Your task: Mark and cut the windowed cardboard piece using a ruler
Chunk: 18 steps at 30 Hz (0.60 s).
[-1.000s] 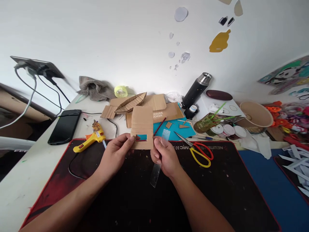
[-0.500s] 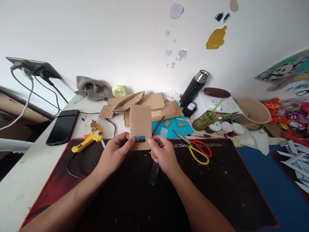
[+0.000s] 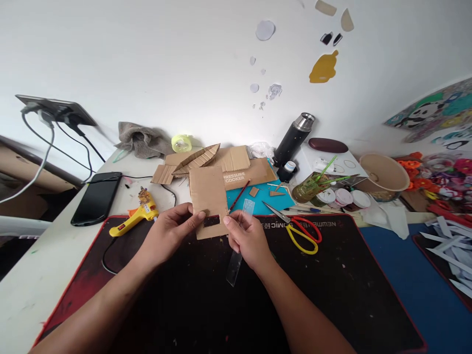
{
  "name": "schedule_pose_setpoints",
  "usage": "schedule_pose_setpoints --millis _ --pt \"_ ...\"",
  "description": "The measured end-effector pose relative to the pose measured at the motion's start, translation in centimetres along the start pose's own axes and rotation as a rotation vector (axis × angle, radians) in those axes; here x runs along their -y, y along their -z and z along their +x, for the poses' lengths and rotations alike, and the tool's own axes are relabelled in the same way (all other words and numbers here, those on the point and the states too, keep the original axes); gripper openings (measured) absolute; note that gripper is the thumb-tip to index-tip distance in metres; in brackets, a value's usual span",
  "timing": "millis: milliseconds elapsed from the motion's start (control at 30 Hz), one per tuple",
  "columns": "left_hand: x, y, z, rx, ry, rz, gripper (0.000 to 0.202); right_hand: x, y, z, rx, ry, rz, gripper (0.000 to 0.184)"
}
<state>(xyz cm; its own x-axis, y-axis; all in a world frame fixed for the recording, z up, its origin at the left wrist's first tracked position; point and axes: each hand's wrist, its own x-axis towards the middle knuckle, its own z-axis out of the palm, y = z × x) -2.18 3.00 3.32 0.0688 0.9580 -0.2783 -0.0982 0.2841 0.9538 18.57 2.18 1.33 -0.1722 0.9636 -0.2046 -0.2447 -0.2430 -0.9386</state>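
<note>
Between my two hands I hold a flat cardboard piece above the desk mat, with a rectangular slot cut near its lower edge. My left hand pinches its left side, thumb on the front face beside the slot. On the right side, my right hand grips the edge with its thumb in front. A clear ruler lies on the mat partly under my right hand. Just beyond that hand is a dark red pencil. Scissors with red and yellow handles lie open to the right.
A yellow glue gun and a black phone lie at the left. Cardboard scraps are piled behind. A black thermos, a jar with green sticks and small white-lidded pots stand at the back right.
The cardboard piece has tilted and shifted slightly left and down; its slot now shows dark mat instead of blue. Both hands keep their hold. The camera view has shifted a little.
</note>
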Motion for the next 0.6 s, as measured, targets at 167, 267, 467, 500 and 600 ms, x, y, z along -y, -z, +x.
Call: schedule_pose_setpoints --millis 167,267,467,500,600 --pt "0.2 -0.8 0.3 -0.07 -0.027 -0.173 0.053 -0.2 -0.1 -0.1 0.101 -0.016 0.141 0.053" --pt "0.4 -1.7 0.0 -0.074 -0.026 -0.237 0.053 -0.1 -0.3 -0.1 0.128 -0.004 0.14 0.053" --pt "0.1 -1.4 0.2 -0.075 0.017 -0.359 0.054 0.3 0.0 0.0 0.101 -0.003 0.144 0.051" --pt "-0.2 -1.1 0.4 -0.099 0.028 -0.411 0.051 0.3 0.0 0.0 0.118 -0.008 0.144 0.05" --pt "-0.9 -0.5 0.8 -0.114 0.127 -0.527 0.033 0.4 0.1 -0.2 0.162 -0.012 0.141 0.049"
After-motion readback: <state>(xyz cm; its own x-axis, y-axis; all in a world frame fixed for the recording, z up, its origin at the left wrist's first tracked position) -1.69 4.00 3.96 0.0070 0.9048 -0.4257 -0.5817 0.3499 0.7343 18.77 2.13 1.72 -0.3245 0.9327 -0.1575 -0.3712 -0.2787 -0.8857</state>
